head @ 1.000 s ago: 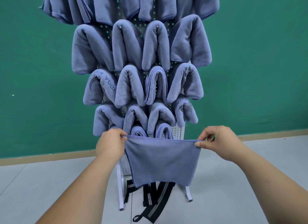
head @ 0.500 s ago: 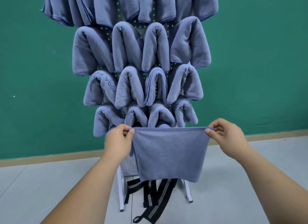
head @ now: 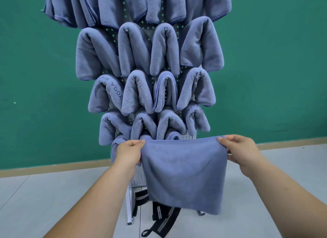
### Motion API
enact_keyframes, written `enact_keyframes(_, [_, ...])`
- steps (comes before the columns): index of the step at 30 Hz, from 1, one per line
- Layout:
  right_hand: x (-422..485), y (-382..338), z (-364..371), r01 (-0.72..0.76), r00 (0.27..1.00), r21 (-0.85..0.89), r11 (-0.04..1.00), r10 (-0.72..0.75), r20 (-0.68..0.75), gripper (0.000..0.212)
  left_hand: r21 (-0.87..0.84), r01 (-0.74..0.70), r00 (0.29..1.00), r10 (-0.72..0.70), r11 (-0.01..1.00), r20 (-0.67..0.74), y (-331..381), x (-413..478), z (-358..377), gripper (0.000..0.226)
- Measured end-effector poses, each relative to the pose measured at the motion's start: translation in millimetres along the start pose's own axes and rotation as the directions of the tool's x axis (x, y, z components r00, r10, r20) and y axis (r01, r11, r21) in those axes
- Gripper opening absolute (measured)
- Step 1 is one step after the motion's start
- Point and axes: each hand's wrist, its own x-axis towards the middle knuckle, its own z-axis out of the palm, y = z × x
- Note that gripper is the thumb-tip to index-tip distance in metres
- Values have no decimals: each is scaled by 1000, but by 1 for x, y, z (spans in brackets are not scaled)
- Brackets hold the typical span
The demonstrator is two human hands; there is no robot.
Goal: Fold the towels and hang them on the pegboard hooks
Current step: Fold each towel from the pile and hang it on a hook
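While both forearms reach forward from the bottom of my feed, I see the left hand and the right hand held about level with each other, backs upward and well apart, in front of the lower part of the pegboard. Both hands are curled and pinching cloth.

Around them I make out a pale grey floor, a green wall and a wood-coloured skirting strip where the two meet. The pegboard stands on a white frame, with black straps lying on the floor at its foot. Rows of folded blue-grey hung towels drape over its hooks and cover most of it. One on the left carries lettering that I read as "YOGA".

Between the hands, the held towel hangs as a flat sheet, its top edge pulled nearly straight. The left fingers pinch its upper left corner and the right fingers pinch its upper right corner. The rest hangs free below the hands, clear of the floor, and hides the bottom of the board and part of the straps. Its lower right corner hangs lower than its left. I cannot tell how many layers it has.
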Motion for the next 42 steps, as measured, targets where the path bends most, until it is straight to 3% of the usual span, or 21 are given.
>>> enact_keyframes(6, [-5, 13, 27, -33, 999, -9, 999, 33, -21, 13, 61, -4, 998, 0, 998, 64, -6, -18, 22, 7])
enact_keyframes(18, [-36, 35, 90, 252, 964, -297, 921, -211, 163, 7, 241, -137, 961, 70, 961, 269, -22, -57, 59, 8])
enact_keyframes(29, [-49, 37, 96, 333, 941, -468, 819, -259, 217, 10, 193, -95, 961, 40, 977, 272, -27, -59, 61, 5])
enact_keyframes(37, [-53, 38, 95, 383, 923, -493, 781, -309, 228, 19, 211, -109, 956, 44, 971, 292, -20, -65, 60, 24])
enact_keyframes(42, [-42, 36, 91, 393, 919, -537, 747, -330, 214, 13, 370, -300, 917, 159, 879, 366, -17, -69, 58, 20])
